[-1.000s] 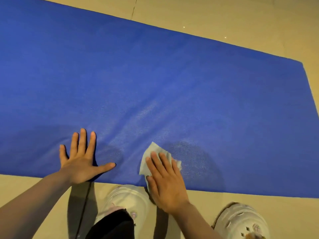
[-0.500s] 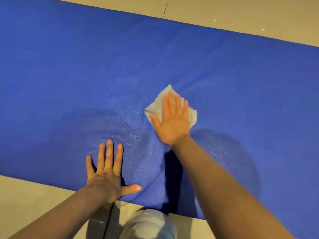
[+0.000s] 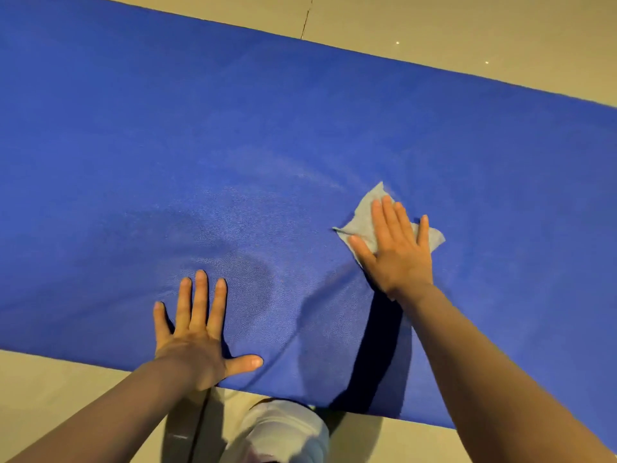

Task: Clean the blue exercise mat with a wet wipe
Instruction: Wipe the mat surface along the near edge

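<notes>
Beige floor tiles [image 3: 60, 389] frame the scene on the near and far sides; a blue mat [image 3: 233, 135] lies flat across them and fills most of the view. Nearest the camera, a white shoe [image 3: 283, 432] stands on the floor just short of the mat's near edge, which suggests the person is crouched or bent over at that edge. The left hand [image 3: 197, 342] lies palm down on the mat close to that edge, fingers straight and spread, thumb out to the side, holding nothing; the placement reads as a brace, both to take body weight and to pin the mat against sliding. Beyond it, towards the middle of the mat, the surface shows a paler, sheened patch with faint arcs [image 3: 253, 208]; this is judged to be dampness from wiping. Further out and to the right, the right hand [image 3: 397, 248] presses flat on a pale wipe [image 3: 370, 215], fingers straight and close together, not curled round it; the wipe lies on the mat with corners showing past the fingertips and on either side. A flat palm spreads pressure across the wipe. Work is judged under way; the far strip and the ends show no sheen.
</notes>
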Demonstrator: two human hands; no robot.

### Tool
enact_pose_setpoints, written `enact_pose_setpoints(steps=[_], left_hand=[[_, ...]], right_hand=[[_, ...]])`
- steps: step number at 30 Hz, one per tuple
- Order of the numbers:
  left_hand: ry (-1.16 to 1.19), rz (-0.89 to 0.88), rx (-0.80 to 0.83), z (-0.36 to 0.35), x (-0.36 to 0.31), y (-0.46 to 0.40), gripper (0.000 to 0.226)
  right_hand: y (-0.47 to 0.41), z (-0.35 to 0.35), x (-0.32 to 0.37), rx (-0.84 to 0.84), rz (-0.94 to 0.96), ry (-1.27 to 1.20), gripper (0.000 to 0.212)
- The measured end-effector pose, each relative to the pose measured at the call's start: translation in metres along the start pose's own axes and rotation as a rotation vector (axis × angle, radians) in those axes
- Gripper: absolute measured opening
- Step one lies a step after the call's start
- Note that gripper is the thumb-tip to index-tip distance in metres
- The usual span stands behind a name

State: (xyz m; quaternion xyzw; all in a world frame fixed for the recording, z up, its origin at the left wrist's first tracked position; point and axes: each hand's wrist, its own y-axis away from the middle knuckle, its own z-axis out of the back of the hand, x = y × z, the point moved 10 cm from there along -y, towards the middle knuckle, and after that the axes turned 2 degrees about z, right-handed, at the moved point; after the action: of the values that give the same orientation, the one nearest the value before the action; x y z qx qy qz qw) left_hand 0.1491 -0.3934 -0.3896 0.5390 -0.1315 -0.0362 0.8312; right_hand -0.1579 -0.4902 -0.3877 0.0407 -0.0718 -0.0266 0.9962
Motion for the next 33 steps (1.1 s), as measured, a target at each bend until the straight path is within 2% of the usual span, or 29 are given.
enact_pose_setpoints(steps=[3, 7, 10, 11, 13, 15, 17, 20, 23, 31, 33], left_hand=[[0.044, 0.007, -0.022, 0.001, 0.000, 0.000, 0.126], [0.108, 0.017, -0.067, 0.001, 0.004, 0.000, 0.130], [0.333, -0.002, -0.203, 0.007, -0.005, -0.003, 0.141], [0.436, -0.018, -0.268, 0.014, -0.010, -0.003, 0.137], [0.585, -0.144, -0.525, 0.050, -0.031, -0.001, 0.116], [0.601, -0.307, -0.797, 0.099, -0.065, 0.002, 0.086], [0.670, -0.359, -0.954, 0.152, -0.098, -0.005, 0.065], [0.811, -0.259, -1.072, 0.207, -0.137, -0.035, 0.058], [0.712, -0.125, -1.205, 0.218, -0.157, -0.049, 0.056], [0.608, 0.010, -1.242, 0.219, -0.162, -0.046, 0.061], [0.594, 0.006, -1.259, 0.221, -0.163, -0.044, 0.062]], right_hand=[[0.021, 0.006, -0.037, 0.012, -0.154, -0.005, 0.087], [0.041, 0.005, -0.038, -0.062, -0.279, -0.065, 0.083], [0.046, 0.000, -0.033, -0.076, -0.271, -0.065, 0.081], [0.045, 0.001, -0.030, -0.091, -0.249, -0.033, 0.077], [0.040, 0.007, -0.019, -0.123, -0.173, 0.055, 0.064], [0.029, 0.008, -0.004, -0.136, -0.069, 0.058, 0.058], [0.014, 0.009, 0.004, -0.167, 0.010, -0.029, 0.060], [-0.012, 0.012, -0.004, -0.196, 0.071, -0.098, 0.069], [-0.050, 0.020, -0.035, -0.198, 0.085, -0.095, 0.075], [-0.176, 0.038, -0.155, -0.016, 0.109, -0.035, 0.078], [-0.196, 0.047, -0.188, -0.007, 0.066, -0.005, 0.080]])
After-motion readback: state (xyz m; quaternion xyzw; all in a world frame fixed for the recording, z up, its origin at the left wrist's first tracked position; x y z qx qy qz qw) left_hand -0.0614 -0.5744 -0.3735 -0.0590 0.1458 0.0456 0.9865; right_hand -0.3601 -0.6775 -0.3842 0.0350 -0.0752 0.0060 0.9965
